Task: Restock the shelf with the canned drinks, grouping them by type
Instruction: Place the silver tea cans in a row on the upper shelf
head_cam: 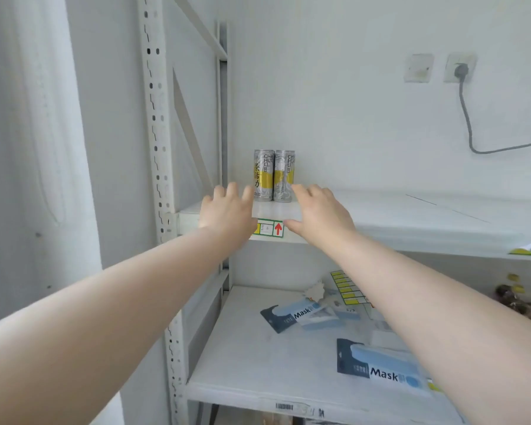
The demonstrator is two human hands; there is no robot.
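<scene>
Two tall silver-and-yellow cans stand upright side by side at the back left of the white upper shelf (411,222): the left can (263,174) and the right can (284,176) touch each other. My left hand (227,213) is stretched out just left of and in front of the cans, fingers spread, holding nothing. On the other side, my right hand (319,214) reaches in with straight fingers, its fingertips close to the right can's base. Neither hand grips a can.
A perforated white upright (157,133) frames the shelf on the left. A label with a red arrow (272,228) is stuck on the shelf's front edge. The lower shelf (242,357) holds mask packets (380,368) and papers. A plugged wall socket (460,69) sits at the upper right.
</scene>
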